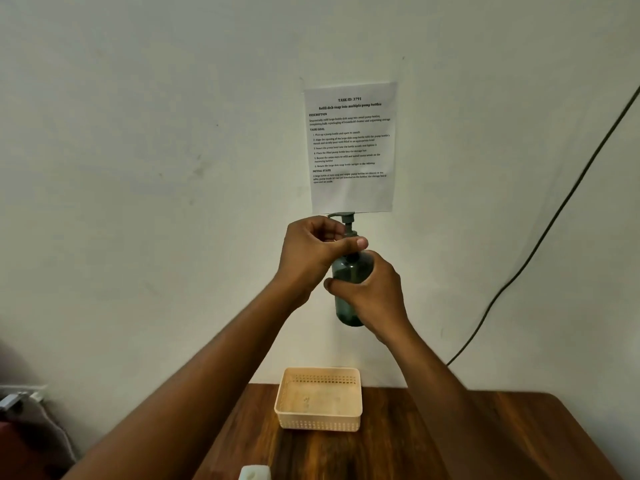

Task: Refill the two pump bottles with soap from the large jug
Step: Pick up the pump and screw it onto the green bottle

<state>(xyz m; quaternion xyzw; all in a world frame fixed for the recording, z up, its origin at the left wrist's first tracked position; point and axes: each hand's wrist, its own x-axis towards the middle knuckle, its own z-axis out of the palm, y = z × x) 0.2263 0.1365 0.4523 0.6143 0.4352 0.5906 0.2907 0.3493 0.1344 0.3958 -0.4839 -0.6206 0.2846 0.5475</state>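
At the far left edge, low down, sits a blurred grey and dark red shape (20, 420) too unclear to identify. Moving right, the left hand (311, 252) is raised in front of the pale wall (138, 168), its grip pinched around the collar of the dark grey plastic pump head (347, 220), whose spout points left. Below it, the dark green translucent pump bottle (348, 271) is held upright in the air, well above the counter (450, 445), a brown wooden surface. The right hand (375, 296) has its grip wrapped around the bottle's body from the right side. Behind the pump head, a white printed instruction sheet (351, 147) hangs on the wall. Beneath the hands, a cream perforated plastic basket (318, 422) rests on the counter against the wall. At the bottom edge, a white plastic object (255, 472) pokes into view. To the right, a dark cable (554, 220) runs diagonally down the wall.
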